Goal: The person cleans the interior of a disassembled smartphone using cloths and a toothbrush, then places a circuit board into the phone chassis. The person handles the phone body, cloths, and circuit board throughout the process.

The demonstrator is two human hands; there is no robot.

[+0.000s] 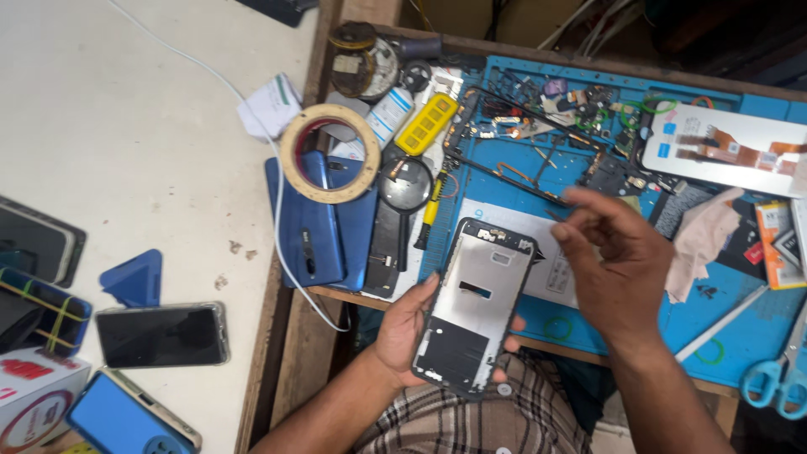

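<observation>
Left hand [403, 332] grips phone frame [475, 307] from beneath | right hand [618, 261] hovers just above frame, fingertips pinched, contents unclear | blue mat [748, 328] on counter [294, 353] behind

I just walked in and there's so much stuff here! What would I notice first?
Right in the middle, the left hand holds an opened phone frame with its insides showing, and the right hand hovers just above it with blurred fingers. Behind them lies a bright blue work mat covered in tiny parts. A big ring of tape rests on blue phone covers to the left.
</observation>
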